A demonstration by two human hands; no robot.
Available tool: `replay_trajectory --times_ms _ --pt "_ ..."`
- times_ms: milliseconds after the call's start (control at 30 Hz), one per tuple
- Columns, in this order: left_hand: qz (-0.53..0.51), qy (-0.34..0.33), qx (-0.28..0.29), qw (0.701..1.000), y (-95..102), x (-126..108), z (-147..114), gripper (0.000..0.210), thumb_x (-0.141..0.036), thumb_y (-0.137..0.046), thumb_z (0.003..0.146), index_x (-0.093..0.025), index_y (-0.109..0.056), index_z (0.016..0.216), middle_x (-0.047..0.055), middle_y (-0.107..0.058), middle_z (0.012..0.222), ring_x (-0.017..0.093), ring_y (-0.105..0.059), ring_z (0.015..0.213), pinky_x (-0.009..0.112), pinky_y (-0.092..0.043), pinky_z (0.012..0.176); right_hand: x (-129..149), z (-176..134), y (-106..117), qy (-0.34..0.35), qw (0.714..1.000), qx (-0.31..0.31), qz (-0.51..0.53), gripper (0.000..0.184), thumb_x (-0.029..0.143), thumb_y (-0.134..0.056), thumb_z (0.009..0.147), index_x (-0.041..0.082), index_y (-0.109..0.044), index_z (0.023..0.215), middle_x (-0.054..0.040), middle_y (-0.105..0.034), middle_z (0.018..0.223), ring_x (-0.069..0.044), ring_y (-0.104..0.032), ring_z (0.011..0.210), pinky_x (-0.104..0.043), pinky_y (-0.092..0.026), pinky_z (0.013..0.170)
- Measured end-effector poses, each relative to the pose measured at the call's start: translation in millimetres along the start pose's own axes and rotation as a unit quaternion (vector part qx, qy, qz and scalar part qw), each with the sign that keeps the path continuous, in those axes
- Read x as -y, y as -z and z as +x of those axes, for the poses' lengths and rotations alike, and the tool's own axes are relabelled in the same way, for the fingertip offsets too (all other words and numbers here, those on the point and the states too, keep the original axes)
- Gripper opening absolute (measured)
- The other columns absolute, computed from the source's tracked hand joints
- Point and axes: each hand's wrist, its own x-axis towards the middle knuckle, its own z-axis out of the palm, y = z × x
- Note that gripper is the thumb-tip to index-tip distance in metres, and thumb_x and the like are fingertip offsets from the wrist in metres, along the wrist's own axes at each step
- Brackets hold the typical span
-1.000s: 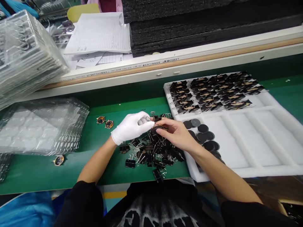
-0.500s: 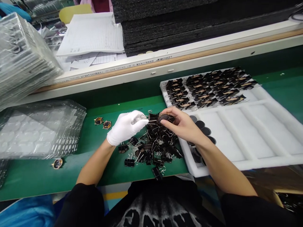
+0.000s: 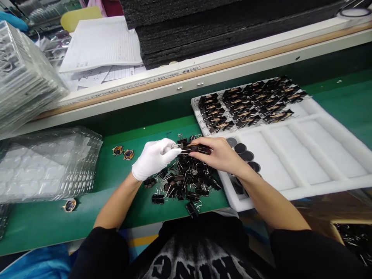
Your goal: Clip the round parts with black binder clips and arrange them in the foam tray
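My left hand (image 3: 155, 158), in a white glove, pinches the wire handles of a black binder clip (image 3: 186, 148). In my bare right hand (image 3: 223, 154) is a round, dark, flat piece (image 3: 200, 148), held nearly edge-on between thumb and fingers, with other clip parts around it. The clip meets the piece's left edge; whether its jaws grip it is hidden by my fingers. Just below both hands lies a heap of black binder clips (image 3: 188, 176) on the green table (image 3: 116, 217).
To the right, a white compartment tray (image 3: 305, 155) carries rows of clipped round pieces (image 3: 247, 102) and several black discs (image 3: 247, 156). Gold-rimmed round pieces (image 3: 128, 154) lie left. Clear plastic trays (image 3: 49, 166) are stacked at far left. A ledge (image 3: 162, 79) runs behind.
The round piece has turned from showing its flat dark face to nearly edge-on. My right hand's fingers now lie flatter along it, close to the gloved hand. The view has shifted slightly.
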Motion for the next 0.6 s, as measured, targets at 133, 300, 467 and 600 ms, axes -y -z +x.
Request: replay_trajectory --times_ms 133,300,467,600 --pt "-0.048 0.044 0.022 0.998 -3.3 -3.2 2.0 0.026 -0.044 -0.062 0.092 -0.020 -0.072 0.092 -0.004 -0.063 0.060 0.011 -0.057 0.052 0.024 -0.044 0.056 1.5 0.7 2.7 -0.026 0.999 0.024 0.009 0.013 0.034 -0.075 0.086 0.026 -0.074 0.097 0.0003 -0.076 0.093 -0.020 -0.067 0.077 -0.032 -0.047 0.067" --pt "-0.064 0.062 0.062 0.994 -1.1 -5.1 3.0 0.029 -0.047 -0.059 0.095 -0.021 -0.070 0.098 -0.002 -0.067 0.068 0.013 -0.062 0.059 0.026 -0.048 0.061 2.9 1.2 4.6 -0.043 0.998 0.043 0.006 0.017 0.020 -0.076 0.077 0.024 -0.067 0.091 0.0031 -0.072 0.085 -0.017 -0.065 0.074 -0.031 -0.045 0.065" --pt "-0.205 0.103 0.114 0.967 2.9 -10.3 3.7 0.047 -0.058 -0.046 0.102 -0.019 -0.063 0.124 0.002 -0.072 0.084 0.014 -0.069 0.068 0.026 -0.051 0.067 3.9 1.9 4.8 -0.022 0.999 0.033 -0.021 0.019 0.032 -0.076 0.086 0.022 -0.069 0.101 -0.0004 -0.074 0.094 -0.018 -0.068 0.076 -0.031 -0.049 0.064" --pt "-0.338 0.153 0.120 0.921 2.1 -14.6 3.2 0.063 -0.065 -0.036 0.103 -0.014 -0.063 0.129 0.007 -0.072 0.083 0.013 -0.065 0.059 0.024 -0.040 0.052 -1.0 2.5 -0.5 0.153 0.982 -0.035 -0.102 0.013 0.020 -0.063 0.096 0.021 -0.070 0.108 -0.0061 -0.074 0.103 -0.021 -0.070 0.090 -0.038 -0.058 0.076"
